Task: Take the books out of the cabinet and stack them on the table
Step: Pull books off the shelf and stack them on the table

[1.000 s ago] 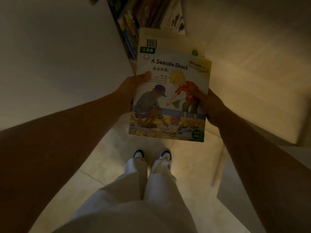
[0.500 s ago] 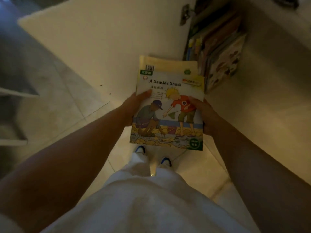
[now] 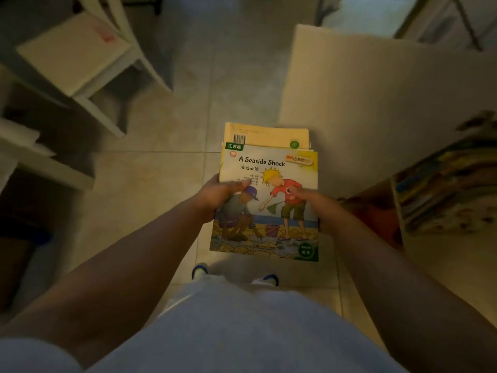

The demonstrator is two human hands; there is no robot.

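Observation:
I hold a small stack of thin picture books (image 3: 271,168) in front of me over the tiled floor. The top one reads "A Seaside Shock"; a pale yellow book sticks out behind it. My left hand (image 3: 219,195) grips the stack's left edge, thumb across the cover. My right hand (image 3: 309,197) grips the right edge, thumb on the cover. At the right edge, more books (image 3: 443,189) stand packed in the open cabinet (image 3: 395,200). The cabinet's white door (image 3: 376,90) is swung open, beyond the stack to its right.
A white chair (image 3: 78,57) stands at the upper left, with white furniture (image 3: 48,162) below it along the left edge. Metal frame legs (image 3: 435,17) show at the top right. My white trousers and two shoes (image 3: 200,269) are below the stack.
The view has swung left, away from the cabinet: the shelf of books slid from the top middle to the right edge, and the chair came into sight. Both hands keep the same grip.

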